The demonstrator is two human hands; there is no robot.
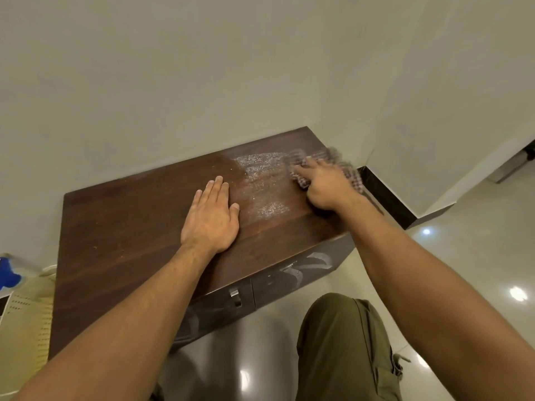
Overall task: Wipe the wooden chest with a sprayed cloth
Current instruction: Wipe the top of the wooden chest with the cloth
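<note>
The wooden chest [139, 227] stands on the glossy floor [469, 256], its back against a pale wall [173, 82]. At the far right of its dark lid, the right hand [325, 185] grips a blurred, checked cloth [341, 166] and presses it down. Just left of the cloth lies a whitish patch of spray droplets [262, 180]. The left hand [211, 218] rests flat on the lid's middle, fingers straight and together. A metal latch [235, 296] shows on the chest's front. A cream perforated basket [26, 316] sits beside the chest's left end.

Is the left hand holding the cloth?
No, the left hand lies flat and empty on the wooden chest; the right hand grips the cloth.
</note>
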